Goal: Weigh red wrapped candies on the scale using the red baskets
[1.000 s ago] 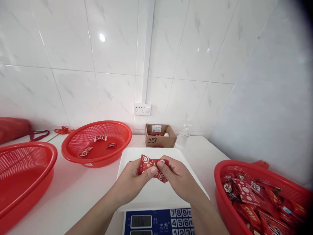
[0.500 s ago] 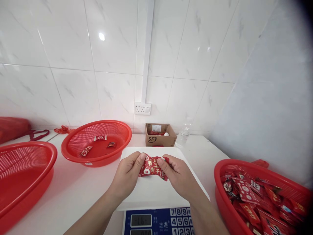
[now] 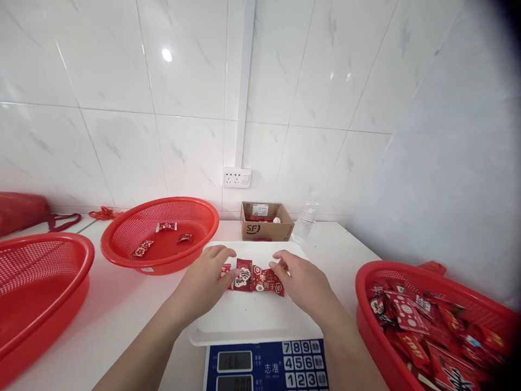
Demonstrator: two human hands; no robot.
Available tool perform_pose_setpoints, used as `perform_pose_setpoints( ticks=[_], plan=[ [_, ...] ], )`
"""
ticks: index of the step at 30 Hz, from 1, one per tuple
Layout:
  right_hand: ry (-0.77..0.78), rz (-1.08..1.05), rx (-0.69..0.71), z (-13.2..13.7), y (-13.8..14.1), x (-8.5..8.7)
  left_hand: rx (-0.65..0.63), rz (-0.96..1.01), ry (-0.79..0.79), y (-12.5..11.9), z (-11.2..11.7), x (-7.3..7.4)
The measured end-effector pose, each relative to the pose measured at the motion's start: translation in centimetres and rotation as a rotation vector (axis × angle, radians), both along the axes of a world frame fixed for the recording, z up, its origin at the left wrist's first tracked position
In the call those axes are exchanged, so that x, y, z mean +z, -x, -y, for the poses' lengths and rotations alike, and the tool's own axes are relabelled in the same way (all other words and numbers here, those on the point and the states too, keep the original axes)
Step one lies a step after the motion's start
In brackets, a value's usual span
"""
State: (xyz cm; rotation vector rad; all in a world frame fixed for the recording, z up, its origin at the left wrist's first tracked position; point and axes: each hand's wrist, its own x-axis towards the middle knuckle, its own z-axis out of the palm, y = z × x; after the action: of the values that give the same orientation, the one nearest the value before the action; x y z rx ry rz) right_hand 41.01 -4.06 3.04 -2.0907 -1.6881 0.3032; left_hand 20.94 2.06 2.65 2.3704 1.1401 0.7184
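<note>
Red snack packets lie side by side on the white tray (image 3: pixel 260 320) of a weighing scale. The right packet (image 3: pixel 268 281) carries gold characters and white flowers, and the middle packet (image 3: pixel 243 276) has a white patch with dark writing. Part of another red packet (image 3: pixel 226 268) shows behind my left thumb. My left hand (image 3: pixel 203 279) is open over the left end of the row, its thumb at the middle packet's edge; contact is unclear. At the right packet's outer end, my right hand (image 3: pixel 303 279) is open with fingers bent and apart, gripping nothing.
A red basket (image 3: pixel 362 293) full of packets stands right. Behind left, another red basket (image 3: pixel 158 266) holds several packets; a third red basket (image 3: pixel 81 260) is nearer left. A cardboard box (image 3: pixel 271 232) and clear bottle (image 3: pixel 304 224) stand behind the tray, the scale's keypad (image 3: pixel 303 363) in front.
Both hands have let go of the gold-lettered packet, which now lies on the tray. The hands have moved apart, uncovering the other packets to its left.
</note>
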Motion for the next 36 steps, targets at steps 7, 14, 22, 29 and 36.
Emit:
perform_pose_setpoints(
  ticks=[7, 14, 22, 29, 36],
  plan=[
    [-0.027, -0.113, 0.374, 0.6, 0.4, -0.4, -0.097, -0.266, -0.001, -0.1, 0.3, -0.2],
    [0.085, 0.119, 0.171, -0.6, -0.1, -1.3, -0.142, -0.280, -0.003, -0.9, 1.0, -0.7],
    [-0.042, 0.022, 0.455, 0.3, 1.0, -1.0, -0.245, -0.217, 0.061, -1.1, 1.5, -0.9],
    [0.046, 0.145, 0.364, -0.8, 0.9, -2.0, -0.232, -0.243, 0.120, -0.9, 1.6, -0.7],
    [0.083, 0.149, 0.286, -0.7, 0.7, -1.5, -0.267, -0.247, 0.116, -0.9, 1.5, -0.7]
  ],
)
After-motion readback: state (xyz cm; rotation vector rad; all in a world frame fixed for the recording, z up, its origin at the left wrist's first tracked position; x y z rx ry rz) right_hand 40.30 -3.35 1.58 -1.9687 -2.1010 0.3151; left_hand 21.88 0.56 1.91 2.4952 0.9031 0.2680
